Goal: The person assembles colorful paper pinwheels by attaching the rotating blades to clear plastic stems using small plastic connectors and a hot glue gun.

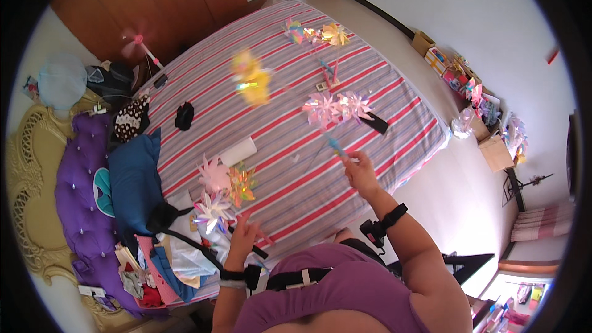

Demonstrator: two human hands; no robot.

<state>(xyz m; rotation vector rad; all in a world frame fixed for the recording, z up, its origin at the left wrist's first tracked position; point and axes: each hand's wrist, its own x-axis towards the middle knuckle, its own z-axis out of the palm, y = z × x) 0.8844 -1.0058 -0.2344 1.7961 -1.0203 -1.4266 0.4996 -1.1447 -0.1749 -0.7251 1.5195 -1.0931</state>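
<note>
My right hand (361,172) is closed around the blue stick (335,145) of a pinwheel. Its pink, shiny pinwheel heads (338,107) stand out over the striped bed. My left hand (244,235) is at the bed's near side, fingers partly stretched out, beside a cluster of pinwheels: a pale pink one (214,175), an orange-gold one (242,184) and a silvery one (214,211). No held thing shows clearly in it. Farther off, a yellow pinwheel (253,80) is blurred. More pinwheels (314,32) with a pink and blue stick lie at the far right of the bed.
On the striped sheet (290,179) lie a white roll (238,152), a black flat object (374,123) and a small black item (184,116). A pink fan (139,43) stands at the far left. Pillows and clothes (185,256) crowd the left. Boxes (495,152) line the right wall.
</note>
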